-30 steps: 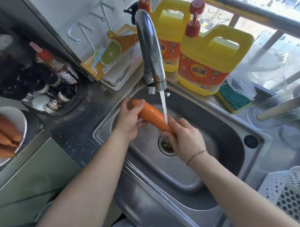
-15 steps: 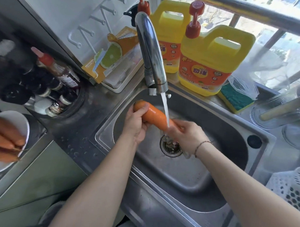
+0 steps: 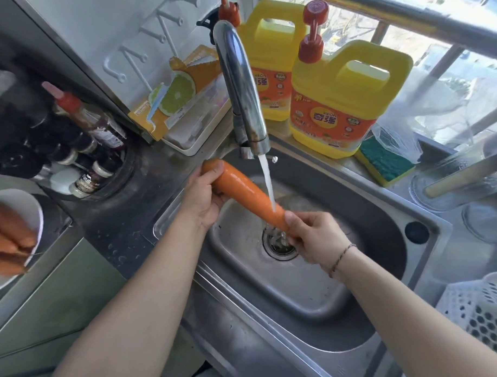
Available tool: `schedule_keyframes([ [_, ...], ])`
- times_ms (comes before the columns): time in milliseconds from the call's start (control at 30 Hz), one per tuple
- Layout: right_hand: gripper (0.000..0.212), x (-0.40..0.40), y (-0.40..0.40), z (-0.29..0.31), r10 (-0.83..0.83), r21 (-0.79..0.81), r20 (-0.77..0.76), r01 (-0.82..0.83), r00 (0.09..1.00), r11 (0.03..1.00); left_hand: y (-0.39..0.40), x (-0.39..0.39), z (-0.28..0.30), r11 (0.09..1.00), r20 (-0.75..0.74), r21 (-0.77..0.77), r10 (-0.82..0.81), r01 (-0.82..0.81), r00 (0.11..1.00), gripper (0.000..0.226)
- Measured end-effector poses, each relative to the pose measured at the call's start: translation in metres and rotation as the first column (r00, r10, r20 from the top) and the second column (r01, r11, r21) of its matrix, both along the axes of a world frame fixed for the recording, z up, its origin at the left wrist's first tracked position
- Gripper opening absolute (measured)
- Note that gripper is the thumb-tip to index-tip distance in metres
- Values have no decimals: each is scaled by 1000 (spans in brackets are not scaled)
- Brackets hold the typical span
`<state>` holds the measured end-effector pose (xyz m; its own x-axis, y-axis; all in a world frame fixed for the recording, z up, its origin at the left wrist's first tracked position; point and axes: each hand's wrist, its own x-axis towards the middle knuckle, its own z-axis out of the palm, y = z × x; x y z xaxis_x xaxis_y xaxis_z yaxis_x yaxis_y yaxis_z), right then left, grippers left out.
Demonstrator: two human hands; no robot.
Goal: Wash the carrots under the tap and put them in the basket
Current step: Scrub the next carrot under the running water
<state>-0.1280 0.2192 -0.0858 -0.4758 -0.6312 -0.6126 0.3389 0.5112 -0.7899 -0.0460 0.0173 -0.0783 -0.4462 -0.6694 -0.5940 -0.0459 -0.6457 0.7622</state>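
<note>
A: How does the carrot look?

B: Smooth, bright orange and wet, thick at the blunt end and narrowing downward. It slants over the sink, just below the tap, and the stream of water strikes its narrow half.

A: Who has it?

B: Both hands. The left hand wraps the thick end, left of the tap's spout, thumb laid over the top. The right hand has its fingers curled round the thin end, right above the drain.

A: Where are the other carrots?

B: More carrots lie on a white plate far left of the tap, on the table; the plate runs off the picture's edge.

A: And the basket?

B: The white basket sits well right of the tap, past the sink's right rim, partly cut off by the frame.

A: Any room around the tap?

B: Behind it two yellow detergent jugs stand close together, a sponge just beside them. Left of the tap, bottles crowd in a round recess. The basin under the spout is open apart from the hands and carrot.
</note>
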Motion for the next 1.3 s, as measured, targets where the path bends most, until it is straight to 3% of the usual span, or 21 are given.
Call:
schedule_keyframes([
  [67, 34, 0, 3, -2, -15, -31, 155, 20, 988, 999, -2, -1, 6, 1000, 34, -31, -3, 4, 999, 25],
  [133, 22, 1, 1, 2, -43, -117, 277, 78, 960, 990, -3, -3, 11, 998, 103, -33, 49, -46, 994, 31],
  [167, 24, 0, -1, 3, -43, -138, 213, 73, 976, 988, -3, -4, 13, 996, 147, -36, 92, -87, 985, 32],
  [233, 29, 0, -4, 1, 37, -83, -196, -54, 980, 995, -2, -5, 14, 984, 237, -78, 173, -158, 956, 36],
  [300, 23, 5, -7, 1, 174, 31, -549, -187, 817, 982, -4, -4, 15, 969, 302, -155, 229, -190, 925, 44],
  [367, 24, 11, -9, -2, 129, -10, -617, -172, 776, 985, -5, -3, 16, 962, 335, -191, 253, -197, 908, 54],
  [500, 24, 9, -15, -12, -135, -261, -360, 39, 923, 965, -2, 2, 25, 967, 354, -169, 238, -189, 904, 65],
  [600, 11, 10, -21, -14, -271, -273, -381, 172, 884, 946, 10, 8, 26, 963, 355, -167, 260, -212, 898, 60],
  [700, 33, 12, -35, -13, -371, -146, -351, 341, 860, 929, 22, 13, 20, 942, 358, -198, 326, -270, 875, 55],
  [767, 38, 14, -39, -15, -332, -88, -293, 321, 897, 943, 22, 17, 17, 926, 385, -212, 373, -312, 844, 52],
  [867, 14, 26, -31, -14, -202, -273, -190, 145, 961, 951, 10, 26, 17, 906, 428, -239, 421, -349, 799, 49],
  [967, 15, 33, -25, -12, -138, -299, -385, 18, 912, 954, 4, 33, 17, 908, 430, -238, 416, -343, 802, 50],
  [1067, 10, 32, -35, -10, -293, -280, -467, 175, 834, 944, 8, 35, 18, 926, 418, -200, 375, -319, 827, 51],
  [1200, 37, 16, -48, -13, -469, -74, -209, 465, 858, 882, 20, 32, 13, 928, 415, -230, 366, -294, 833, 49],
  [1267, 37, 14, -43, -13, -420, -65, -150, 415, 895, 908, 20, 29, 10, 919, 402, -260, 381, -296, 833, 52],
  [1300, 32, 16, -38, -14, -361, -117, -200, 343, 911, 932, 18, 27, 9, 917, 394, -260, 388, -304, 833, 55],
])
